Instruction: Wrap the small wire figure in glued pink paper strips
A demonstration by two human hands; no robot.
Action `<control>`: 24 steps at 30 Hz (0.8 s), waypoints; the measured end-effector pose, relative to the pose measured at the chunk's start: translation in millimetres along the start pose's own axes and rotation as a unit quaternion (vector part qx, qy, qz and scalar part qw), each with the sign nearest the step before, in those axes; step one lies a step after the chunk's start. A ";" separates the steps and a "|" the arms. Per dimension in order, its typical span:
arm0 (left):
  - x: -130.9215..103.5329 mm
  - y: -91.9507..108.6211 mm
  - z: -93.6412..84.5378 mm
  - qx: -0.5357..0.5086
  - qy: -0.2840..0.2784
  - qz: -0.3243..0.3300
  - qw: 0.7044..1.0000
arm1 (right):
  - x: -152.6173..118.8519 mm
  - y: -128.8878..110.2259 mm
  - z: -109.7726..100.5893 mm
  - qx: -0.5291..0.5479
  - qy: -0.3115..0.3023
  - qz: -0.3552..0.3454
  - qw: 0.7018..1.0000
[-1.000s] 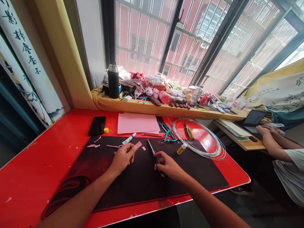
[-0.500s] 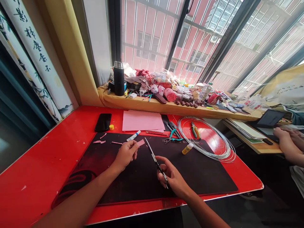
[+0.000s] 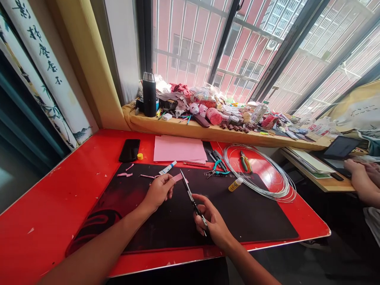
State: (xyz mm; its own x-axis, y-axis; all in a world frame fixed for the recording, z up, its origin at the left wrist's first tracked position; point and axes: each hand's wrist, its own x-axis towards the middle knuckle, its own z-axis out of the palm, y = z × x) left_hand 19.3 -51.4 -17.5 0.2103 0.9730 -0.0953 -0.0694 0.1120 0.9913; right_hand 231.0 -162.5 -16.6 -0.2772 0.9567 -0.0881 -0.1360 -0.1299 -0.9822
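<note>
Pinched between the thumb and fingers of my left hand (image 3: 162, 190) is a small piece of pink paper (image 3: 177, 178). My right hand (image 3: 212, 221) grips a pair of scissors (image 3: 190, 196), its blades pointing up and away from me. Those blades lie across the pink paper, and a bit of it shows on their right side. Both hands hover over the black desk mat (image 3: 237, 217). Just beyond my left hand lie a glue tube (image 3: 168, 168) and a thin pink strip (image 3: 146, 176). Pink scraps (image 3: 124, 174) rest farther left.
Pink sheets (image 3: 179, 148), a phone (image 3: 129, 150) and a yellow cap (image 3: 140, 156) lie at the back. Teal pliers (image 3: 218, 170), a yellow bottle (image 3: 235, 184), a wire coil (image 3: 285, 186) and cutters (image 3: 246, 162) are right. A cluttered sill holds a thermos (image 3: 149, 95). Another person's hands (image 3: 360, 170) are far right.
The scissors have shifted slightly left and onto the pink paper, so the blades now cross it. My left hand keeps its pinch. The view has shifted slightly.
</note>
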 end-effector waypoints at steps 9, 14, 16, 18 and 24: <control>-0.8 -1.6 1.6 0.013 -0.005 0.000 1.000 | -1.0 2.0 -0.5 0.005 0.001 0.001 1.000; -1.4 -2.5 2.0 0.022 -0.012 -0.001 1.000 | -0.5 3.3 -1.1 0.012 0.004 0.000 1.000; -1.6 -2.6 2.2 0.024 -0.014 -0.004 1.000 | 0.1 3.9 -1.3 0.016 0.006 0.002 1.000; -1.7 -2.6 2.4 0.027 -0.014 -0.008 1.000 | 0.5 4.4 -1.3 0.021 0.008 0.004 1.000; -2.0 -4.4 1.8 0.036 -0.021 -0.013 0.999 | -0.2 3.7 -0.5 0.031 0.015 0.015 0.999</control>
State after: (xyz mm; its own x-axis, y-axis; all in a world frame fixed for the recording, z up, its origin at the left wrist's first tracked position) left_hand 21.0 -54.3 -21.5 0.2522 0.9604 -0.1187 0.0064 0.1210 0.9926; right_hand 230.9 -163.1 -20.3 -0.2527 0.9597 -0.1227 -0.1880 -0.1732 -0.9668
